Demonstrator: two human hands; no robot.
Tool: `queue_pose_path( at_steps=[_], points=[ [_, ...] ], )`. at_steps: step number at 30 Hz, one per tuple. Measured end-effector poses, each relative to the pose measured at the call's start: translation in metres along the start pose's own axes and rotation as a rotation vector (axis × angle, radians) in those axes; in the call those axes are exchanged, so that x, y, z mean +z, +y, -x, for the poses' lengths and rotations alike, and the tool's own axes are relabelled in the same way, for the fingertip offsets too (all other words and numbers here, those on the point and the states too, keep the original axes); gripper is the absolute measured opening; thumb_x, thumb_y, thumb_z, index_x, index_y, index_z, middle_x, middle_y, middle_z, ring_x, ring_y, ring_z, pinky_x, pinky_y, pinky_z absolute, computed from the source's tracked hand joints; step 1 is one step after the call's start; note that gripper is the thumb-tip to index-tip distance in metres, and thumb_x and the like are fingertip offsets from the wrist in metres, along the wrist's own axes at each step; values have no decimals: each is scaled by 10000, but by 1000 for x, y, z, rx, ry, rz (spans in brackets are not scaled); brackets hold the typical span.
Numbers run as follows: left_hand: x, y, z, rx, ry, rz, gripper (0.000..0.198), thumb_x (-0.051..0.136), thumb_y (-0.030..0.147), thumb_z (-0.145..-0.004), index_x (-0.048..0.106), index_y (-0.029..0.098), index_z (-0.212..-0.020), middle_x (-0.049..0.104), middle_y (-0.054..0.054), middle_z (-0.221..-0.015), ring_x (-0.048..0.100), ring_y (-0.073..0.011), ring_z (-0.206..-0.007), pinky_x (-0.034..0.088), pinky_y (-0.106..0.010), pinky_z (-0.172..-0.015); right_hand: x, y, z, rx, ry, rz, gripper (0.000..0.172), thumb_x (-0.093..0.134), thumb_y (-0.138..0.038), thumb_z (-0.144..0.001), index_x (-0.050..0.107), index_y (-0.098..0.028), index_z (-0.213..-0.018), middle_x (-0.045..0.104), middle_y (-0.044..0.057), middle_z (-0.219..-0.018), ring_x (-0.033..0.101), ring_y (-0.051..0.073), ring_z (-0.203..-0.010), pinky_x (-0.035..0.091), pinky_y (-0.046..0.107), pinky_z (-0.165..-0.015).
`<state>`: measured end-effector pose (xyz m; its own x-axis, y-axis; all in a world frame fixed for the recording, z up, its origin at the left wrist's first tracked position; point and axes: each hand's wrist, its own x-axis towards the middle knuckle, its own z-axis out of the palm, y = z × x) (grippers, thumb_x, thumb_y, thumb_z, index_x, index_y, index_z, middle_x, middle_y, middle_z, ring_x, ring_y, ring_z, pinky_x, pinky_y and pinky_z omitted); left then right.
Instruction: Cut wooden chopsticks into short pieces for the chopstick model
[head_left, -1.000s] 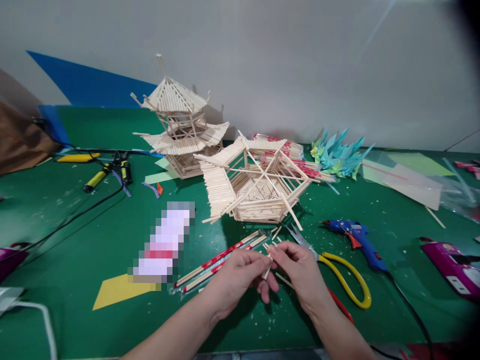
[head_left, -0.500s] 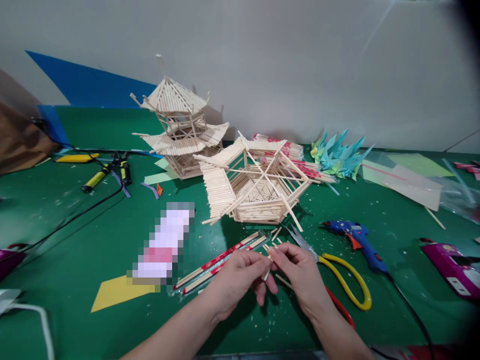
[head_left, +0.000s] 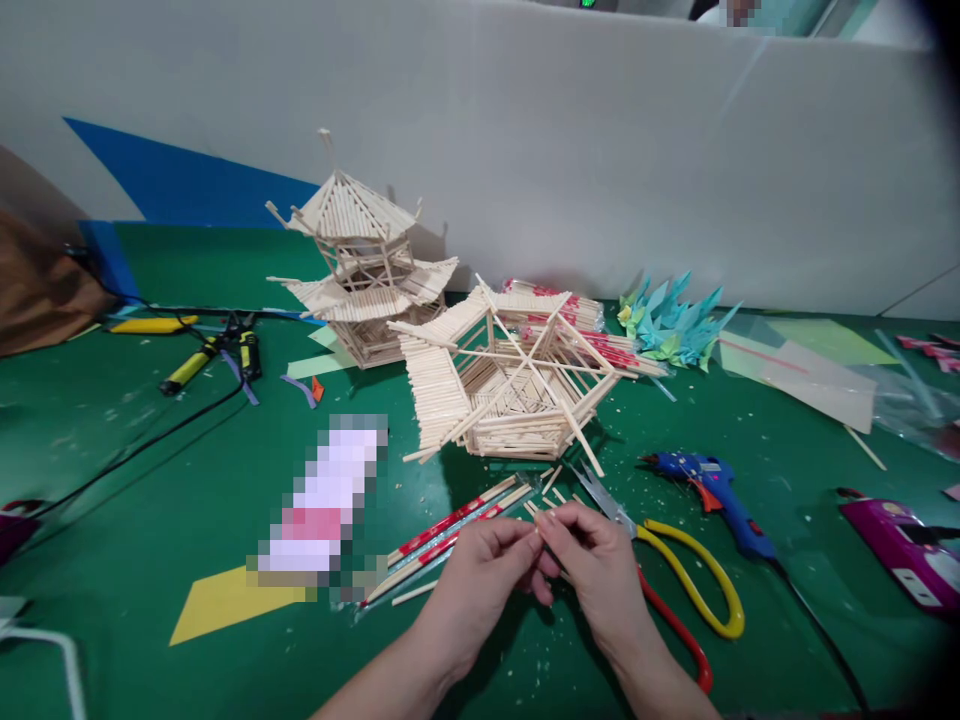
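Note:
My left hand [head_left: 487, 575] and my right hand [head_left: 596, 560] meet fingertip to fingertip low in the middle of the head view. Both are closed in a pinch around a short wooden stick, now mostly hidden by the fingers. Short cut sticks [head_left: 553, 480] lie just beyond the fingertips. Beside my right hand lie scissors [head_left: 694, 570] with one yellow and one red handle, blades apart. Behind the hands stands a half-roofed stick model [head_left: 517, 430], its left side covered with rows of sticks. Chopsticks in red-printed wrappers [head_left: 450, 520] lie left of my fingers.
A finished-looking stick pagoda [head_left: 360, 270] stands at the back. A blue glue gun [head_left: 720, 490] with a cord lies right, near a purple box [head_left: 892, 540]. Pliers [head_left: 217, 355], yellow paper [head_left: 225, 600], blue folded paper [head_left: 679, 320] and wrapped chopstick bundles [head_left: 585, 340] lie around.
The view has tilted up slightly, so things sit a little lower. Both hands stay pinched together; the stick that showed below the fingers is now mostly hidden.

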<state>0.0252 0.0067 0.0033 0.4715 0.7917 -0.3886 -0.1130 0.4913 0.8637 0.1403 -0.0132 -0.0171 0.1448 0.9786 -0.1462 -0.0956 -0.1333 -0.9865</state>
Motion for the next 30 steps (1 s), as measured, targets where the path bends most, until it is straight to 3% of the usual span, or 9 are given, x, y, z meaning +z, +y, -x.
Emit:
queue_pose_path(
  at_steps=[9,17,24,27,30],
  points=[
    [-2,-1,1,48,-13,-43,257,527,266,-783,629,78,-639,582,-29,-589,477,-84,-463,345,-212,-513,-1,-4,4,-31,-58,1,169,546,-305,-791,595,-169,-703,473,-75,-452,517,80,-345,400,195,-378],
    [0,-1,2,39,0,-42,235,532,279,-776,619,83,-680,582,-37,-615,500,-108,-504,363,-231,-530,-2,0,3,-53,-3,45,186,577,-294,-761,605,-148,-649,458,-60,-500,469,60,-360,386,175,-345],
    [0,0,3,65,1,-54,242,559,291,-765,642,94,-650,573,-21,-582,488,-100,-499,362,-227,-537,1,-5,4,-32,-35,37,210,537,-316,-788,580,-160,-656,430,-73,-484,497,80,-340,397,202,-358],
    [-1,0,4,45,10,-9,221,589,297,-746,656,96,-687,590,-27,-587,502,-110,-525,376,-233,-554,-2,-9,7,-40,-40,109,185,518,-335,-798,601,-170,-795,514,-36,-558,545,108,-437,435,227,-436],
    [-5,-1,4,-9,37,56,215,604,303,-739,655,96,-718,617,-36,-601,517,-108,-524,382,-235,-562,-23,-8,14,-67,26,366,250,499,-364,-799,580,-178,-944,587,31,-742,566,146,-592,462,247,-523]
  ],
)
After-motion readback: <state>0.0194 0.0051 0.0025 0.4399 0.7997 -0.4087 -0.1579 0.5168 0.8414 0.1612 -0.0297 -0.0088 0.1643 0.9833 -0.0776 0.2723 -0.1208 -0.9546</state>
